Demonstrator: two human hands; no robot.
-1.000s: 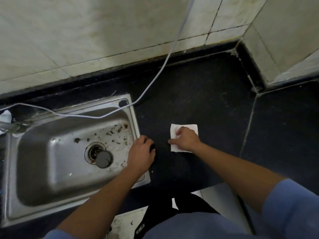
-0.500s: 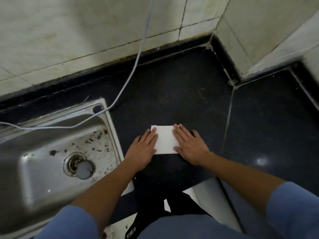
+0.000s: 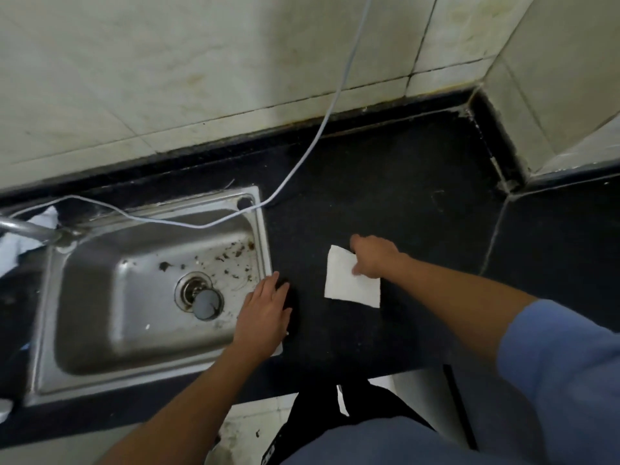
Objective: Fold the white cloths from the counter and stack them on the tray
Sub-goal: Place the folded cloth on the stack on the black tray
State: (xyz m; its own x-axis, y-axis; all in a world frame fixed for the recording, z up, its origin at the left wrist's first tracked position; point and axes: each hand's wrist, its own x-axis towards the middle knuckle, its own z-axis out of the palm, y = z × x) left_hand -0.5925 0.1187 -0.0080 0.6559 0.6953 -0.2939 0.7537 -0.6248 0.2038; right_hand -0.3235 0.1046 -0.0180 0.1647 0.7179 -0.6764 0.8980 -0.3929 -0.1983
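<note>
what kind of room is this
Probably a kitchen, and a well-worn one: a stainless steel sink with scraps of debris round its drain, a dark stone counter where the white cloth lies, and a tiled wall behind.

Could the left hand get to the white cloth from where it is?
Probably yes: only bare counter lies between the left hand and the cloth, whose right edge the right hand holds.

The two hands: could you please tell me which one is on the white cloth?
The right hand, gripping the white cloth at its far right corner; the left hand lies flat by the sink, off the cloth.
</note>
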